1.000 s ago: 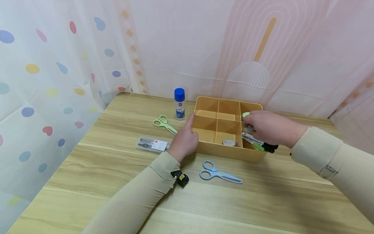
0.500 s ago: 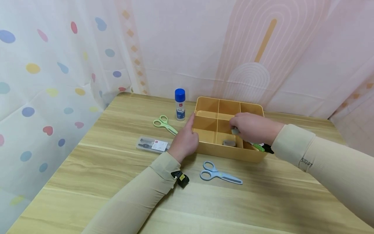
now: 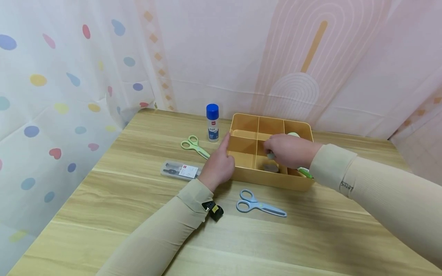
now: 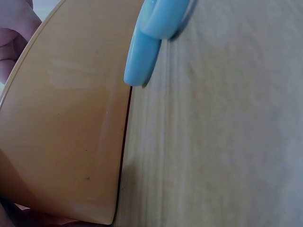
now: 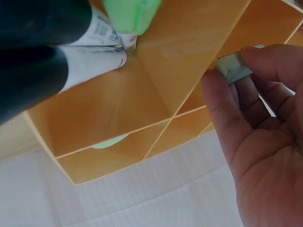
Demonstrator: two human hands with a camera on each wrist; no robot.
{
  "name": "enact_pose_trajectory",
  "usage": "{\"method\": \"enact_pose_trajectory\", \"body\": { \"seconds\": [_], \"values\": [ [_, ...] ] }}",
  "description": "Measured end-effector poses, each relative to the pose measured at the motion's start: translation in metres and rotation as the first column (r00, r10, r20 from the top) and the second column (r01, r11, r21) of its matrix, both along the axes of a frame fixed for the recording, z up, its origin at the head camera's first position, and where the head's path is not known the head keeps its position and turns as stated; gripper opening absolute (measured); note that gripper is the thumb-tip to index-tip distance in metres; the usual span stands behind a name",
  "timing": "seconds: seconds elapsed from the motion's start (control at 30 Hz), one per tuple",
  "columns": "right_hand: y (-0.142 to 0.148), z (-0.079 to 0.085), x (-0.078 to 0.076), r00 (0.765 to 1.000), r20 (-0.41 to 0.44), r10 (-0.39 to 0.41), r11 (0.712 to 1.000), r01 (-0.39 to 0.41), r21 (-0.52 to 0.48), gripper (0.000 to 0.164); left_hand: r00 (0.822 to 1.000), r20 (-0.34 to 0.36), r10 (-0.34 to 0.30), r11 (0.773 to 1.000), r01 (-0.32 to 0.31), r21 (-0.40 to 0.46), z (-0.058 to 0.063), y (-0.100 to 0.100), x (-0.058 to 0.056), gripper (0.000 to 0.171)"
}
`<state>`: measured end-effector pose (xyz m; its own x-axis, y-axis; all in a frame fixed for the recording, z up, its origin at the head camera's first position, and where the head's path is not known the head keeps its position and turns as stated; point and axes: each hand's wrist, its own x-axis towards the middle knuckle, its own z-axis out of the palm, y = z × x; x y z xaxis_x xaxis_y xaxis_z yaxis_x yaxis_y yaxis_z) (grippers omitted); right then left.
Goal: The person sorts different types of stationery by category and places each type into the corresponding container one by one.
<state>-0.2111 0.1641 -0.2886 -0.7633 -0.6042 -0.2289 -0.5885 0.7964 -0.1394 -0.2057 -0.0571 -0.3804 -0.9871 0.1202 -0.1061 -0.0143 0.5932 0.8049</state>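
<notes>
My right hand [image 3: 288,151] pinches a small pale green eraser [image 5: 232,67] between thumb and fingertips, over the front middle compartment of the yellow divided box [image 3: 269,180]. Beneath it, a small greyish block [image 3: 271,167] lies in that compartment. Against the box's left side rests my left hand [image 3: 218,165], its index finger stretched along the wall. Dark-ended pens [image 5: 94,71] and a bright green item [image 3: 305,172] fill the front right compartment, partly hidden by the right arm. A pale green rounded thing [image 3: 293,135] shows in the back right compartment.
Blue scissors [image 3: 261,204] lie before the box. To its left, a blue-capped glue bottle [image 3: 213,124] stands upright behind green scissors [image 3: 194,145]. A clear case [image 3: 177,169] with a dark tool lies beside my left hand. Curtains hang behind the table.
My right hand has moved left with the eraser, from the box's right compartments to above the front middle one. The left hand has stayed at the box's left side.
</notes>
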Motion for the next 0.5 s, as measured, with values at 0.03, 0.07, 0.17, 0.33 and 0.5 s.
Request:
{"method": "enact_pose_trajectory", "body": {
  "seconds": [0.03, 0.07, 0.17, 0.33, 0.5],
  "values": [
    [-0.0008, -0.0009, -0.0007, 1.0, 0.005, 0.001, 1.0, -0.001, 0.003, 0.008, 1.0, 0.001, 0.001, 1.0, -0.001, 0.0, 0.0001, 0.0, 0.0001, 0.074],
    [-0.0016, -0.0018, -0.0013, 1.0, 0.009, 0.004, 1.0, -0.004, 0.009, 0.007, 1.0, 0.003, 0.002, 1.0, -0.002, -0.001, 0.0003, 0.0001, 0.0002, 0.074],
    [-0.0033, -0.0046, -0.0024, 1.0, 0.031, 0.003, 1.0, -0.003, 0.018, 0.009, 1.0, 0.007, 0.004, 1.0, -0.004, 0.002, 0.0004, 0.0001, 0.0003, 0.074],
    [-0.0053, -0.0073, -0.002, 0.999, 0.041, -0.005, 1.0, 0.004, 0.021, 0.013, 1.0, 0.01, 0.004, 1.0, -0.004, 0.003, 0.0007, 0.0001, 0.0008, 0.074],
    [-0.0076, -0.0087, -0.0021, 0.999, 0.037, -0.003, 0.999, 0.001, 0.055, 0.012, 1.0, 0.013, 0.001, 1.0, -0.001, 0.006, 0.0012, 0.0, 0.0014, 0.074]
  ]
}}
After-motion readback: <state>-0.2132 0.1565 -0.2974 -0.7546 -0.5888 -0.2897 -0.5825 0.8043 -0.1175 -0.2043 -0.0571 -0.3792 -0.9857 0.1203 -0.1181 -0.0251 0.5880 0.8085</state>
